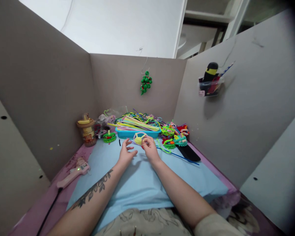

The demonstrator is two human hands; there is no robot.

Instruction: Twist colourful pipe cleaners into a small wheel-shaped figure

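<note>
My right hand (151, 150) pinches a small yellow and lilac pipe-cleaner piece (138, 140) with looped strands on top, held over the blue cloth. A bit of red shows just below those fingers. To the left of the piece, my left hand (126, 153) has its fingers apart and nothing in them. Behind both hands stands a blue tray (127, 133) heaped with pipe cleaners (137, 123) in many colours. A long dark blue pipe cleaner (179, 157) lies on the cloth to the right of my right hand.
A pink glue gun (72, 174) with a lit green light lies at left, its black cord running forward. A lidded cup (88, 132) and green figure (109, 137) stand behind. Several fuzzy figures (180, 141) and a black flat object (188, 153) lie right. Grey panels (135, 82) enclose the table.
</note>
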